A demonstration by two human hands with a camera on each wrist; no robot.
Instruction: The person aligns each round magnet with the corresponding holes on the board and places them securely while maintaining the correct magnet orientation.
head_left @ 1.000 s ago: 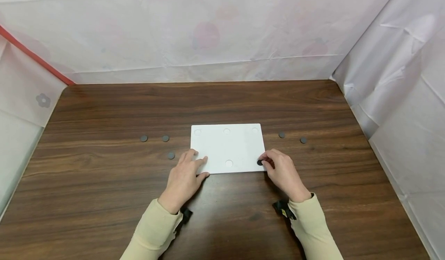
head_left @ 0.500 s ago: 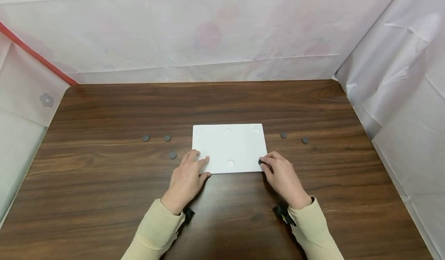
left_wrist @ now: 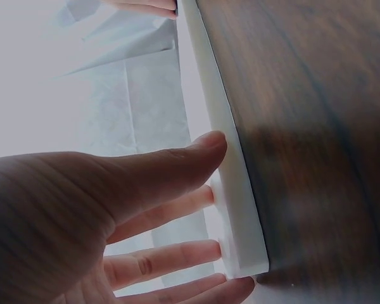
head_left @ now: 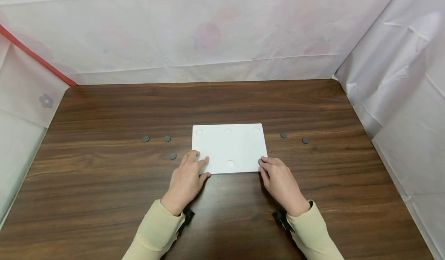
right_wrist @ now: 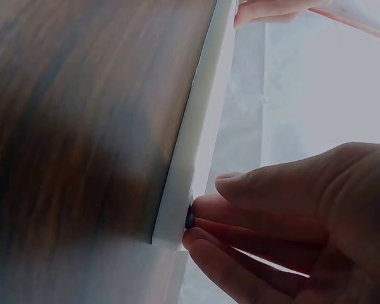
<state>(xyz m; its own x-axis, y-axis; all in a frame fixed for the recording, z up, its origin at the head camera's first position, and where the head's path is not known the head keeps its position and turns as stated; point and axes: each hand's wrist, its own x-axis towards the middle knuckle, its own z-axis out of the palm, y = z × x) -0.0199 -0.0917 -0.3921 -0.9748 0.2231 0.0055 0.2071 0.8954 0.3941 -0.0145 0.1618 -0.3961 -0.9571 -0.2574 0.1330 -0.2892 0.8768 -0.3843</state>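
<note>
A white rectangular board (head_left: pixel 229 146) with shallow round recesses lies flat on the table. My left hand (head_left: pixel 185 180) rests on its near left corner; fingers are spread over the top, and in the left wrist view the thumb (left_wrist: pixel 206 152) touches the front edge. At the near right corner, my right hand (head_left: pixel 279 180) touches a small dark disc (head_left: pixel 260 161) with its fingertips. The right wrist view has this disc (right_wrist: pixel 190 218) against the board's face under the fingers, while the thumb (right_wrist: pixel 234 183) stands off it. The hand partly hides the disc.
Three loose dark discs, one of them nearest the board (head_left: pixel 172 156), lie left of it. Two more, including the outer disc (head_left: pixel 305 140), lie to its right. Pale curtains (head_left: pixel 208 59) enclose the brown wooden table (head_left: pixel 104 198) at the back and sides.
The right hand, which pinched the dark disc between thumb and fingers, has lowered it to the board's near right corner and its thumb has come away. The left hand stays on the board.
</note>
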